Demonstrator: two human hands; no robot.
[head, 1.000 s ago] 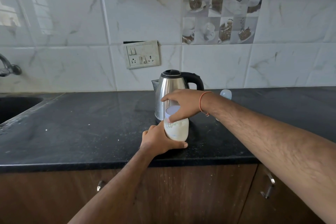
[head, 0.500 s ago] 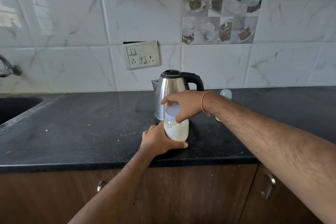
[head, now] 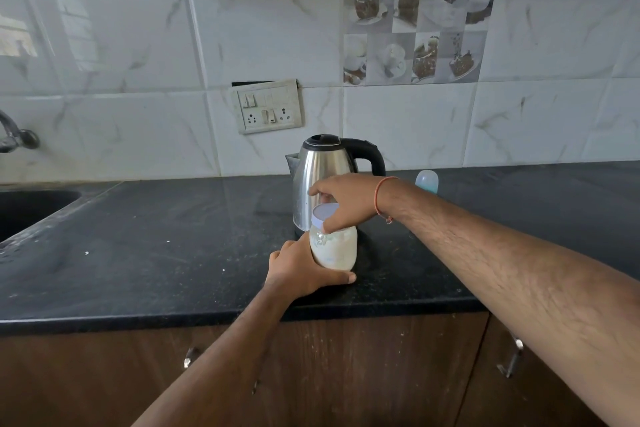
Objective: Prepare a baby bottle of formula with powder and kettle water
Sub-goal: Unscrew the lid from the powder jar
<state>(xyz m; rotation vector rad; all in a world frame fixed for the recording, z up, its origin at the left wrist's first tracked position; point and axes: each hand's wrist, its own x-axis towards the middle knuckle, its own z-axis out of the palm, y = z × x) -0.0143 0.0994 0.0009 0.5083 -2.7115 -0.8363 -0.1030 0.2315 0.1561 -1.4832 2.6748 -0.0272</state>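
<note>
Wooden cabinets (head: pixel 346 374) sit under the black counter (head: pixel 138 253). Near its front edge the left hand (head: pixel 298 270) wraps the base of the milky bottle (head: pixel 334 248), which stands upright. The right hand (head: pixel 346 201) pinches its pale cap (head: pixel 323 213) from above. Just behind stands the steel kettle (head: pixel 322 177); a clear cover (head: pixel 426 181) stands to its right, by the tiled wall (head: pixel 519 114).

A black stone desk (head: pixel 156 253) runs along a marble-tiled wall. On that wall hangs a switch plate (head: pixel 268 107), right of it tiles picturing cups (head: pixel 415 28). Far left, a sink (head: pixel 31 211) and tap (head: pixel 14 135). Brown cabinets (head: pixel 346 374) sit below.
</note>
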